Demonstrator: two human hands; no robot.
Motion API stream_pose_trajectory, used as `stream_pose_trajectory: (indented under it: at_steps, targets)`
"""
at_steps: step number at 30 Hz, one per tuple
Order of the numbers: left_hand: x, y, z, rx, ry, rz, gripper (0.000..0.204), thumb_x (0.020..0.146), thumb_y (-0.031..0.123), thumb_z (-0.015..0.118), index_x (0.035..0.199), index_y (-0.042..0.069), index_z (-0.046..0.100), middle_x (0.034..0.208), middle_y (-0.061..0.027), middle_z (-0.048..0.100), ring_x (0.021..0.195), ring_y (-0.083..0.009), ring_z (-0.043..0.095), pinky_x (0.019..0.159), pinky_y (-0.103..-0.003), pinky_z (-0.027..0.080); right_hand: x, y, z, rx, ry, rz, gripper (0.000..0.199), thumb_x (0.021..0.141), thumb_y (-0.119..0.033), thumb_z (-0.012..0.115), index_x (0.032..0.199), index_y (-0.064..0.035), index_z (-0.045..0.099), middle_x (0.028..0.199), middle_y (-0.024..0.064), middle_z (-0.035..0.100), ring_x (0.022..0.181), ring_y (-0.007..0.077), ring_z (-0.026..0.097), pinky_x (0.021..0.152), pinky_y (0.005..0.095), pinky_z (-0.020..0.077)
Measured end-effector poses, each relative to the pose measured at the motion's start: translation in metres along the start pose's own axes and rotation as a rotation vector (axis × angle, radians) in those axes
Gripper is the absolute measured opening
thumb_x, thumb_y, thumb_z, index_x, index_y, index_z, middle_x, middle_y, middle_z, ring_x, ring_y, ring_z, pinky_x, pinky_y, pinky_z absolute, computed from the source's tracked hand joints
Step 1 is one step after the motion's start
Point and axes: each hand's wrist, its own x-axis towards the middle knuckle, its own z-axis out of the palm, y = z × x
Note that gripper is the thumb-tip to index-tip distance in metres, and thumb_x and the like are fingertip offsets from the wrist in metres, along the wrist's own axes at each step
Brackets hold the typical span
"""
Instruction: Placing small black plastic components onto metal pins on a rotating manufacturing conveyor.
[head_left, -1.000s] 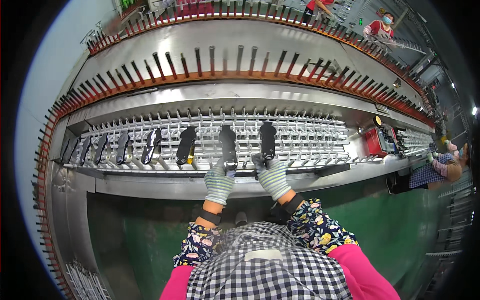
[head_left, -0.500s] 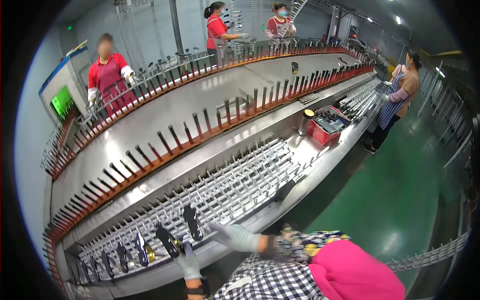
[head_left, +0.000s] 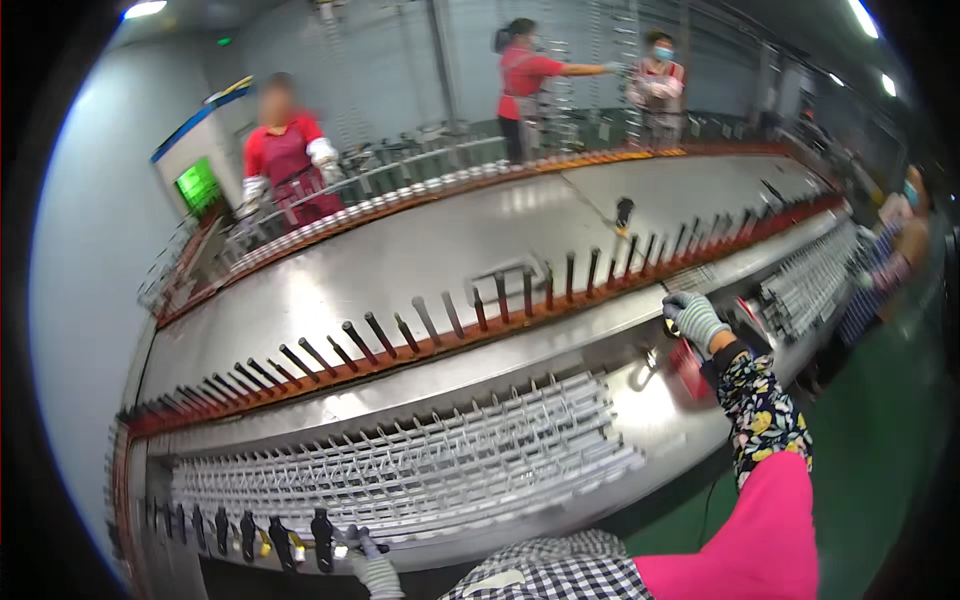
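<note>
My right hand [head_left: 695, 318], in a striped grey glove, reaches far right with its fingers curled at the yellow-edged top of a shiny metal cup [head_left: 645, 372]; what lies inside the fingers is hidden. My left hand [head_left: 372, 562], also gloved, is at the trough's near edge with fingers bent inward. It is beside the rightmost of several black, elongated handle-like pieces [head_left: 322, 540] standing in a row. Something small and dark shows by its fingertips, too blurred to name. Silver metal racks with many short prongs [head_left: 420, 460] lie in the trough behind the pieces.
A red box [head_left: 688, 370] stands beside the cup. Beyond the trough, black-tipped rods stand along an orange-brown rail [head_left: 440, 345] bordering a metal table [head_left: 380, 260]. A person in red [head_left: 290, 160] and two others are across it; another person [head_left: 885, 260] works at far right beside silver racks [head_left: 810, 275].
My right hand has moved from near the black pieces far right to the cup. The left hand remains by the black pieces. The view has turned and is blurred.
</note>
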Motion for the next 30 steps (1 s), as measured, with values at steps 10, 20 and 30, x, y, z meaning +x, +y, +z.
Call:
stream_pose_trajectory:
  at_steps: [10, 20, 30]
  targets:
    - [-0.004, -0.014, 0.019, 0.038, 0.061, 0.249, 0.008, 0.087, 0.005, 0.053, 0.085, 0.005, 0.045, 0.11, -0.0139, 0.054, 0.082, -0.0132, 0.056, 0.049, -0.023, 0.05, 0.169, 0.035, 0.145, 0.662, 0.234, -0.077, 0.019, 0.082, -0.011, 0.058, 0.098, -0.003, 0.051, 0.068, 0.0068, 0.057, 0.039, 0.0173, 0.051, 0.033, 0.0305, 0.0429]
    - [0.024, -0.028, -0.026, 0.563, -0.161, 0.477, 0.019, 0.086, 0.011, 0.054, 0.1, -0.002, 0.056, 0.091, -0.0094, 0.061, 0.059, -0.0107, 0.053, 0.054, -0.025, 0.045, 0.044, -0.019, -0.115, -0.133, 0.26, -0.476, 0.03, 0.085, -0.011, 0.049, 0.112, -0.0026, 0.056, 0.098, 0.0097, 0.061, 0.087, 0.0142, 0.056, 0.073, 0.0272, 0.0444]
    - [0.038, -0.04, 0.0, 0.39, -0.256, 0.379, 0.025, 0.075, 0.009, 0.058, 0.097, -0.001, 0.057, 0.09, -0.0186, 0.064, 0.082, -0.0276, 0.063, 0.074, -0.032, 0.049, -0.235, -0.25, 0.046, 0.852, -0.358, 0.211, 0.044, 0.084, -0.033, 0.058, 0.114, -0.003, 0.044, 0.088, 0.0107, 0.059, 0.06, 0.0152, 0.059, 0.05, 0.0247, 0.0493]
